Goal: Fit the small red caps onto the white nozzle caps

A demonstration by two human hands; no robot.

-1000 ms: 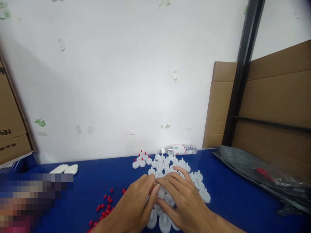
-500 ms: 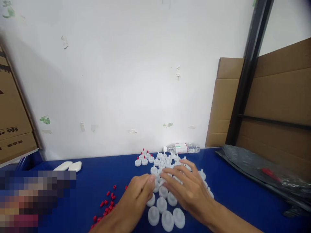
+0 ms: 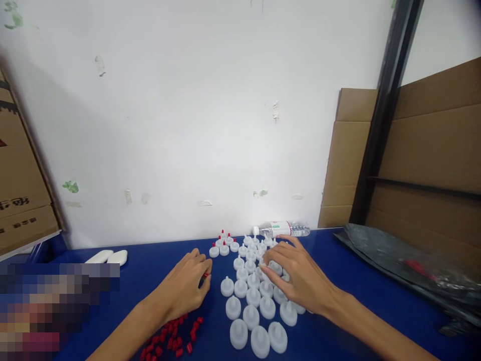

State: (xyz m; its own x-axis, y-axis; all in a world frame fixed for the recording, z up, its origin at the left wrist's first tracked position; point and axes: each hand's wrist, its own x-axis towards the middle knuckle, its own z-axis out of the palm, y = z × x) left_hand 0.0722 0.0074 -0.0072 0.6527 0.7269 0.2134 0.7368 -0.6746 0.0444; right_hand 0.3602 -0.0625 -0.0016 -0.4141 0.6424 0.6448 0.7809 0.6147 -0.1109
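My left hand point(image 3: 188, 283) is above the blue table just left of the white nozzle caps, its fingers curled. A bit of a small red cap point(image 3: 206, 275) shows between its thumb and fingers. Loose red caps point(image 3: 173, 337) lie in a pile below this hand. My right hand point(image 3: 291, 263) reaches over the white nozzle caps point(image 3: 251, 317), fingers bent and apart, with the thumb close to a nozzle. Several white caps are hidden under it. At the back, a small group of white nozzle caps with red tips point(image 3: 224, 249) stands upright.
A clear plastic bottle point(image 3: 280, 229) lies along the wall behind the white caps. Two white oval objects point(image 3: 117, 258) rest at the back left of the blue table point(image 3: 356, 301). Dark plastic bags point(image 3: 406, 260) lie on the right, by cardboard point(image 3: 432, 145) and a black post point(image 3: 383, 110).
My left hand has moved left, away from the white caps and my right hand, and now has a red cap in its fingers. My right hand has shifted slightly right over the white caps.
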